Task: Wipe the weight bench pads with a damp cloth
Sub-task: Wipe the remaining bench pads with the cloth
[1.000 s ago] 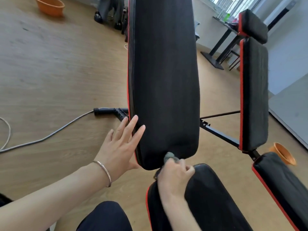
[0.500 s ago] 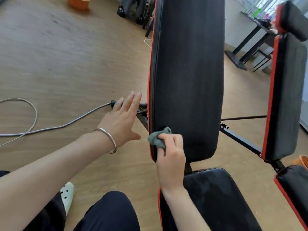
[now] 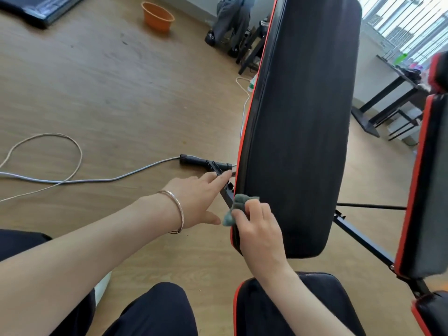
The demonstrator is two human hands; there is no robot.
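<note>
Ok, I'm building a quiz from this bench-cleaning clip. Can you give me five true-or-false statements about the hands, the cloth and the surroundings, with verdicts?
1. The right hand grips the crumpled grey-green cloth. True.
2. The cloth lies against the red-trimmed left edge of the long black padded backrest. True.
3. The left hand holds a second cloth. False: it holds nothing, and its fingers reach out straight beside the pad's edge.
4. The orange plastic basin stands on the bench seat. False: it stands on the wooden floor, far from the bench.
5. A thin metal bangle circles the left wrist. True.
</note>
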